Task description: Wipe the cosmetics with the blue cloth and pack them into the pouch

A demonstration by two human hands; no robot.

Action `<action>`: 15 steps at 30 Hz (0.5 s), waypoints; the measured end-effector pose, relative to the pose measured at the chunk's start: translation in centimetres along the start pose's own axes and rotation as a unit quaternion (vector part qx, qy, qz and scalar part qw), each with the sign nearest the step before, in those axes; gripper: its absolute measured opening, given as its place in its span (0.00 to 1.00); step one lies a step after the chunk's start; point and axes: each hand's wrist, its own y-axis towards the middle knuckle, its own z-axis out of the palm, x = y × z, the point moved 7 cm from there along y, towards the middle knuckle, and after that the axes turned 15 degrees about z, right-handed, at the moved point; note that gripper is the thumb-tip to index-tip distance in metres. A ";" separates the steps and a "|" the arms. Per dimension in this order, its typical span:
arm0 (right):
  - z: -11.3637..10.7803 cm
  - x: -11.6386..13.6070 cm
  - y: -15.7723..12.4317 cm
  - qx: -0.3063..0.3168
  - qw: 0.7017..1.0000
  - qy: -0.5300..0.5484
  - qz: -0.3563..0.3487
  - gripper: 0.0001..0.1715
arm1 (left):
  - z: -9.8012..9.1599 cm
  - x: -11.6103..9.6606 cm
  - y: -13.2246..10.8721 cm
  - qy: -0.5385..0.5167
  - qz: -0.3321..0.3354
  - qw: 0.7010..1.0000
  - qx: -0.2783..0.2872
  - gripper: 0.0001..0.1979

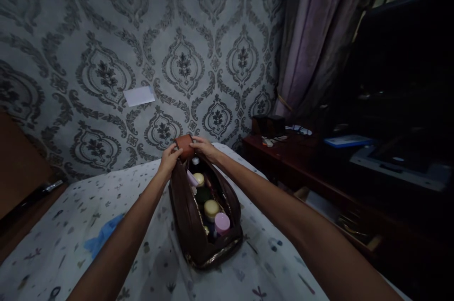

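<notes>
I have the left hand [171,157] and right hand [205,148] both gripping the tan tab [185,146] at the far end of the open brown bag [182,218], neither nearer, its long axis running toward me over the printed white cloth [151,265].

1. Grey damask-patterned wallpaper [183,66] covers the wall behind a white printed cloth [71,206].
2. A tied-back purple curtain [315,31] hangs beyond a dark red desk [258,155] with an open drawer [375,243].
3. Dim light shrouds the right side; a large black panel [400,69] may be a monitor.
</notes>
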 end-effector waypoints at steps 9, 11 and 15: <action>-0.7 1.2 -1.6 -0.019 0.999 0.004 -0.043 0.21 | 1.1 -1.7 -0.2 -0.015 0.043 0.998 0.033 0.19; -0.4 1.4 -2.2 -0.016 0.998 0.002 -0.054 0.19 | 1.3 -1.9 -0.2 -0.014 0.053 0.998 0.039 0.19; 0.0 1.6 -3.0 -0.013 0.998 -0.004 -0.069 0.16 | 1.5 -2.1 -0.4 -0.003 0.067 0.997 0.046 0.18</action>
